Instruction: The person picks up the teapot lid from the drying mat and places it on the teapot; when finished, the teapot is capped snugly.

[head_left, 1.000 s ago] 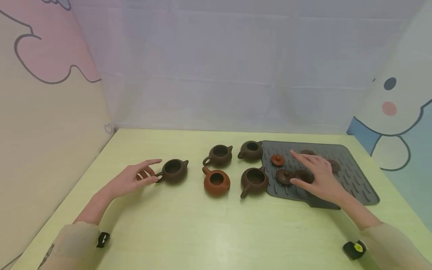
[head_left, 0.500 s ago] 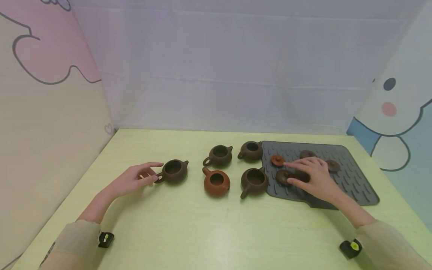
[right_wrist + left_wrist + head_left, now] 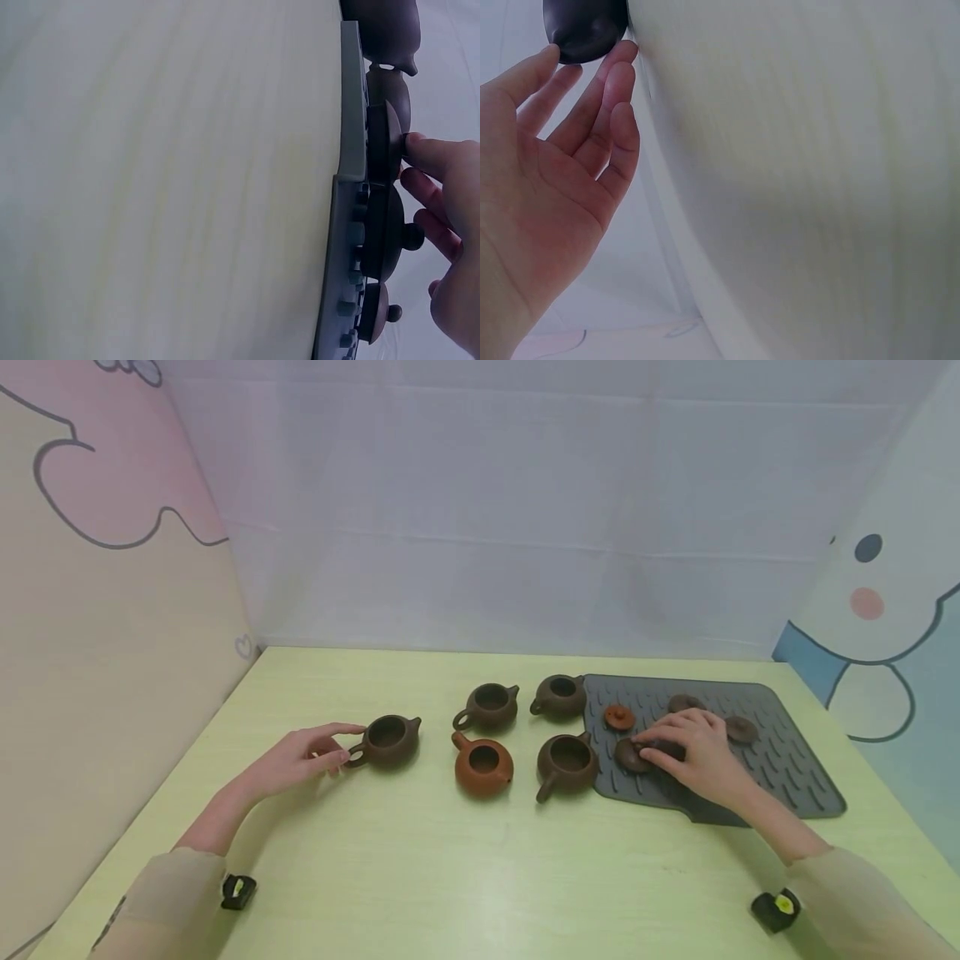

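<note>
Head view: left hand (image 3: 303,756) at dark teapot (image 3: 393,747), right hand (image 3: 697,756) on dark lid (image 3: 628,758).
Left fingers loosely parted, thumb at the handle (image 3: 358,763), dark teapot just right of them; orange teapot (image 3: 483,775) between both hands; right thumb and forefinger pinch the knob (image 3: 406,146), dark lid under the fingertips, grey mat (image 3: 797,777) beneath.

The pale yellow counter (image 3: 420,881) carries a reddish teapot (image 3: 480,783) near its middle. Taken from that pot, a lone dark teapot (image 3: 393,756) sits between 9 and 10 o'clock, a second dark teapot (image 3: 498,720) at 12, and a third dark teapot (image 3: 562,707) between 1 and 2. A fourth dark teapot (image 3: 574,782) stands at 3, and a grey mat (image 3: 787,777) lies flat just beyond it.
</note>
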A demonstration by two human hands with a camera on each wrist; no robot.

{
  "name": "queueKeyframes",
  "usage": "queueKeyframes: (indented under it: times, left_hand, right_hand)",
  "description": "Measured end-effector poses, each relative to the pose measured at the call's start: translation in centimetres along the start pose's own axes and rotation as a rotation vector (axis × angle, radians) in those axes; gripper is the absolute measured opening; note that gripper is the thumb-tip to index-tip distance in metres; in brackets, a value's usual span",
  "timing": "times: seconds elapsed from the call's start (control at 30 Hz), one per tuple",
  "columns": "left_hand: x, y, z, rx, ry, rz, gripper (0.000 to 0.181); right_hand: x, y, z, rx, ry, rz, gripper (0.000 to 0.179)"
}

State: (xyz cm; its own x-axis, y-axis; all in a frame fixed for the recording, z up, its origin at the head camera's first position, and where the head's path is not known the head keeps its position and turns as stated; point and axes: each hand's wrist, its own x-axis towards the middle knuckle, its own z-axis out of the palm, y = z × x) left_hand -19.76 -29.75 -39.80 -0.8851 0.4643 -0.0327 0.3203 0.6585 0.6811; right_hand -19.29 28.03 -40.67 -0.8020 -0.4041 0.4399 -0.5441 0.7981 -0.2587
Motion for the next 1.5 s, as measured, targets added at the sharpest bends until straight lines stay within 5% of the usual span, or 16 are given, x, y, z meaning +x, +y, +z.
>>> queueKeyframes:
  times: [0.27, 0.73, 1.13, 1.5]
  left_hand:
    - [0.1, -0.4, 0.1, -0.027, -0.010, -0.007, 0.042]
    - [0.2, -0.5, 0.1, -0.069, -0.031, -0.030, 0.042]
    - [0.3, 0.0, 0.0, -0.056, -0.037, -0.042, 0.042]
    - [0.0, 0.1, 0.1, -0.060, -0.039, -0.016, 0.045]
  right_hand:
    - [0.2, 0.0, 0.1, 0.031, 0.031, -0.018, 0.020]
    - [0.9, -0.7, 0.4, 0.141, 0.275, -0.102, 0.024]
    - [1.9, -3.5, 1.1, 0.310, 0.442, -0.167, 0.011]
    - [3.0, -7.4, 2.7, 0.431, 0.533, -0.240, 0.024]
